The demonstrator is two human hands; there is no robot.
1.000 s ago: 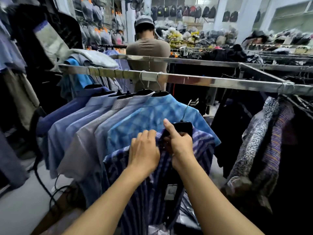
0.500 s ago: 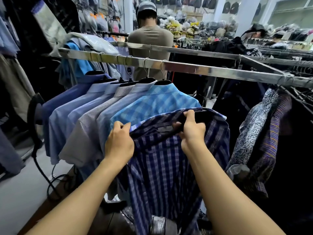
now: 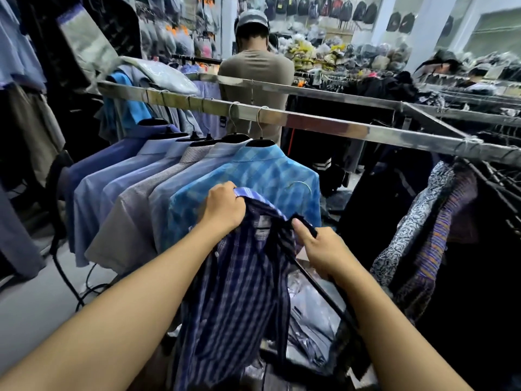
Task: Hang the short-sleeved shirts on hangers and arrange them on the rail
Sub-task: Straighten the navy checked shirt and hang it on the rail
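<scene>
A dark blue plaid short-sleeved shirt (image 3: 239, 283) hangs between my hands below the metal rail (image 3: 332, 127). My left hand (image 3: 224, 210) grips its collar edge at the upper left. My right hand (image 3: 321, 251) holds the shirt's right edge together with a black hanger (image 3: 318, 283), whose bar slants down past my wrist. The hanger's thin wire hook (image 3: 298, 184) shows against the light blue checked shirt (image 3: 253, 176), the nearest of several shirts hung on the rail.
A person in a tan shirt and grey cap (image 3: 255, 77) stands behind the rail with their back to me. Dark and patterned garments (image 3: 423, 221) hang at right. Bagged shirts (image 3: 310, 320) lie below my right arm. A black cable (image 3: 70, 277) runs over the floor at left.
The plaid shirt has come down from rail height and slackened. My hands have moved closer together, and the black hanger now slants out under my right hand.
</scene>
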